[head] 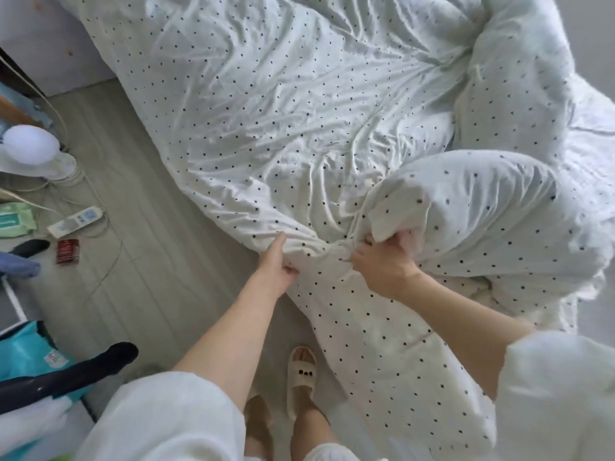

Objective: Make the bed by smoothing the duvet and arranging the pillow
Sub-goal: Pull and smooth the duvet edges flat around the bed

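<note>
A white duvet [283,111] with small dark dots covers the bed, wrinkled across its flat middle and bunched into thick folds along the right side. My left hand [278,264] pinches the duvet's near edge, thumb under the cloth and index finger along the top. A hand's width to the right, my right hand [382,261] grips a gathered fold of the same edge, where the cloth puckers between the two hands. A puffy rolled part of the duvet [482,221] lies just beyond my right hand. No pillow can be told apart from the bedding.
Grey floor [143,261] runs along the bed's left side. On it lie a white lamp [33,151], a power strip [75,221] with cords, a green wipes pack [15,221] and a red box [67,251]. A black chair arm [83,367] is near left. My slippered feet [301,374] stand by the bed.
</note>
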### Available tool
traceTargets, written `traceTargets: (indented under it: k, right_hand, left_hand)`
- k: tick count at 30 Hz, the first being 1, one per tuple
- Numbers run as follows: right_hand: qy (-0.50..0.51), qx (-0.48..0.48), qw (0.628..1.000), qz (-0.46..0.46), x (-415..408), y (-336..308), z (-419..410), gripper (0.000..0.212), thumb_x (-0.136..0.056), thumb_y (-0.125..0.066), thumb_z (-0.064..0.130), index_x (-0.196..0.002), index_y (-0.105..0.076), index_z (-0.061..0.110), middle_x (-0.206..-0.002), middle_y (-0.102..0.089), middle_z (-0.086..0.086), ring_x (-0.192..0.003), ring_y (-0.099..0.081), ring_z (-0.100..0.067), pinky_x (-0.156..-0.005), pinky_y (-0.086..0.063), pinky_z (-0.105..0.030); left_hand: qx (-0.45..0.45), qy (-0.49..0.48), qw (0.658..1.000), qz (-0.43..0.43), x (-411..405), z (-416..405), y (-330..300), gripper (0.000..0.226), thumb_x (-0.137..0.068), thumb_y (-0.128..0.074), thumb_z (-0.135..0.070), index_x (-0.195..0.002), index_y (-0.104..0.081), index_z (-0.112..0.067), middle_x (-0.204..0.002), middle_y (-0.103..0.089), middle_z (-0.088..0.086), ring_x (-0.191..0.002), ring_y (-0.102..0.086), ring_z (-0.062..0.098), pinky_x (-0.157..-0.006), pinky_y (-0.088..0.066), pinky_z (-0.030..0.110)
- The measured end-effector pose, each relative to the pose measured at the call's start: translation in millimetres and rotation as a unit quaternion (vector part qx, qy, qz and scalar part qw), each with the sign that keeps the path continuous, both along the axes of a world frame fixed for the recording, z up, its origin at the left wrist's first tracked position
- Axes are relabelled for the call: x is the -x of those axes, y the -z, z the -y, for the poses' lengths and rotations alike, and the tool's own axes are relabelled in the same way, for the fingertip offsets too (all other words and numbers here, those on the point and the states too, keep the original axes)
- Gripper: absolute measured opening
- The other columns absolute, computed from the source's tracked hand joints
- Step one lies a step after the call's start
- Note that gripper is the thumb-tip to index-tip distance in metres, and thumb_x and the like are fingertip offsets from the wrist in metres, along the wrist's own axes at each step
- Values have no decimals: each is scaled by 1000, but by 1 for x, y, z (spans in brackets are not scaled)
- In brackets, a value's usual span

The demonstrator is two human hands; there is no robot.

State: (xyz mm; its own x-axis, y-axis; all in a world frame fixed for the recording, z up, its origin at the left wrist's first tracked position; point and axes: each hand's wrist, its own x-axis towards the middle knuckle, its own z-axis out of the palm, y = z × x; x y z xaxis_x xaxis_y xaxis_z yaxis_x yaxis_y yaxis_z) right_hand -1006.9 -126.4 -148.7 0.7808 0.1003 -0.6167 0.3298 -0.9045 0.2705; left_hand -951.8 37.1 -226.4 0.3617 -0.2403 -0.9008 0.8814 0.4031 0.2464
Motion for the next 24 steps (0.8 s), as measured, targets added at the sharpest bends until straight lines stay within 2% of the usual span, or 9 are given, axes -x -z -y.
traceTargets:
  k: [2,4,7,9,11,14,19,22,24]
  right_hand:
    - [7,-83,995,50,18,4,7,22,-73,-46,-9,-83,-56,9,-77,-55,-10,-75,-55,-27,-59,-36,-33]
    - [-25,-149,981,120,37,11,17,16,-71,-55,-3,-78,-60,10,-73,-57,-5,-68,-56,-26,-58,-39,-32]
    - [5,-274,933,235,62,16,31,23,-81,-45,12,-93,-65,12,-104,-68,-6,-92,-64,-26,-72,-50,-34]
    - [81,-312,899,295,75,13,35,23,-84,-43,15,-95,-63,11,-100,-66,-8,-92,-63,-29,-83,-45,-35]
    - [200,-317,856,357,86,9,42,20,-85,-46,19,-98,-59,11,-95,-63,-5,-90,-63,-27,-89,-33,-33]
    - [409,-331,770,360,78,0,57,48,-87,-58,31,-129,-44,12,-118,-53,-7,-110,-52,-25,-93,-33,-37]
    - [516,-426,684,291,26,-12,64,106,-80,-65,50,-150,7,16,-156,-7,-9,-144,-12,-25,-114,-24,-47]
    - [557,-430,648,292,-3,-11,64,116,-73,-69,50,-149,10,15,-155,-8,-11,-143,-14,-30,-113,-22,-53]
    - [594,-430,604,314,-19,-8,69,109,-71,-71,48,-149,-1,15,-151,-19,-11,-138,-25,-32,-109,-27,-55]
  left_hand:
    - [27,31,998,-39,19,13,6,73,-73,-75,-47,-128,-42,-13,-115,-56,14,-109,-58,33,-101,-45,49]
    - [70,73,994,-51,38,32,5,99,-53,-83,-52,-135,-45,-13,-137,-50,13,-106,-60,31,-103,-42,48]
    - [155,37,986,-53,51,67,-14,69,-70,-77,-47,-121,-58,-4,-114,-65,15,-92,-66,27,-92,-52,39]
    - [164,33,986,-13,49,84,-28,70,-68,-78,-47,-121,-58,-5,-110,-67,14,-102,-63,28,-100,-47,39]
    - [113,51,991,57,37,96,-38,63,-79,-71,-40,-130,-51,-9,-107,-65,14,-95,-61,28,-95,-48,42]
    - [52,71,985,151,18,106,-60,50,-89,-57,-26,-135,-39,-21,-97,-62,7,-73,-56,20,-58,-53,30]
    - [-145,197,938,245,3,115,-67,30,-89,-50,-44,-109,-54,-22,-107,-63,0,-103,-59,22,-90,-48,39]
    - [-245,194,907,282,7,107,-58,19,-90,-47,-25,-73,-55,-20,-78,-60,1,-76,-57,22,-65,-44,27]
    - [-263,184,898,300,14,98,-53,23,-91,-47,-20,-70,-54,-22,-73,-57,0,-68,-52,16,-61,-41,25]
